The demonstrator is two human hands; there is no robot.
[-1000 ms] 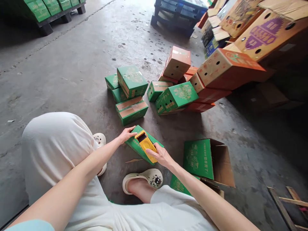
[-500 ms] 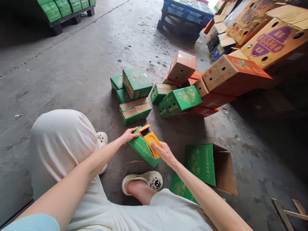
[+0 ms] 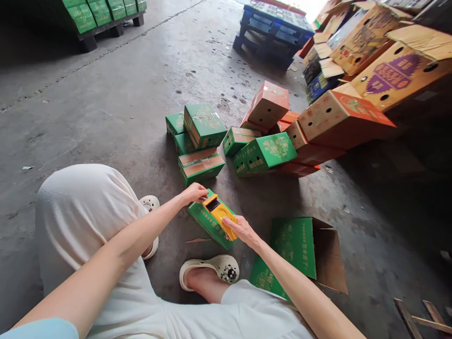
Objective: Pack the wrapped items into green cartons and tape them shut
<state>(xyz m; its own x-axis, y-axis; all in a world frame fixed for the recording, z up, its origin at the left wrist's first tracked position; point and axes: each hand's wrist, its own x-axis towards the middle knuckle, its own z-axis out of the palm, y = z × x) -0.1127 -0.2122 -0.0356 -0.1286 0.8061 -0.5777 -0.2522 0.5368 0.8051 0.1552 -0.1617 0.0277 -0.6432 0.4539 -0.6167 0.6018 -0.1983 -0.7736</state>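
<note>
A green carton point(image 3: 208, 221) with white lettering lies on the floor between my feet. My right hand point(image 3: 240, 230) grips the rear of a yellow tape dispenser point(image 3: 223, 217), which is held slanting over the carton's top. At the dispenser's front end, my left hand point(image 3: 196, 193) is closed, its fingertips drawn together by the carton's far left corner. Whatever those fingertips pinch is too small to make out.
Several closed green cartons point(image 3: 205, 126) are stacked ahead, beside orange cartons point(image 3: 339, 115). An open green carton point(image 3: 294, 242) lies to my right. Farther off are a blue pallet point(image 3: 271, 30), a loaded pallet point(image 3: 102, 38) and a wooden frame point(image 3: 409, 315).
My left hand has gone from spread fingers on the carton to closed fingers by the dispenser's front. The tape dispenser has shifted slightly down in view.
</note>
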